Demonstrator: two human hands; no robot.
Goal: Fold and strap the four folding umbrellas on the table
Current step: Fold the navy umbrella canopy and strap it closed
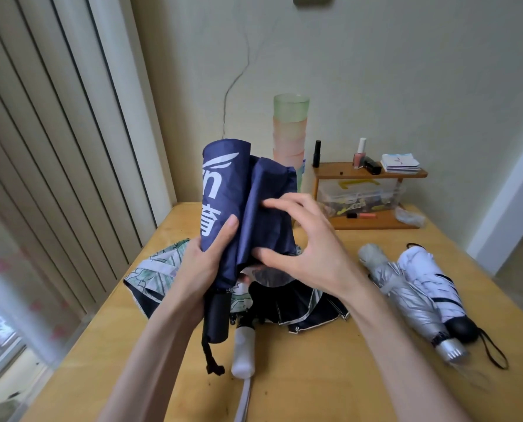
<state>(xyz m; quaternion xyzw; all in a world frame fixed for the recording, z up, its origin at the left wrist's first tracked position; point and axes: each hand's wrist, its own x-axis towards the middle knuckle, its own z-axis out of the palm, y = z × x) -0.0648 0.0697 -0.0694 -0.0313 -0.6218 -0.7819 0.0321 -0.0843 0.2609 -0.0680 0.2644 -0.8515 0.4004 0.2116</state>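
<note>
I hold a navy blue folding umbrella (238,190) with white lettering upright above the table. My left hand (206,263) grips its lower canopy just above the black handle. My right hand (302,239) pinches a loose fold of the navy fabric between thumb and fingers. Under it lies an unfolded umbrella (159,269) with a green leaf print, dark inner side and a white handle. At the right, a silver umbrella (409,296) and a white one with black trim (427,275) lie rolled side by side.
A wooden table (330,376) carries everything. At the back stand a small wooden shelf (373,173) with nail polish and small bottles, a clear plastic box (360,194) under it, and a stack of pastel cups (290,126). Vertical blinds and a window run along the left.
</note>
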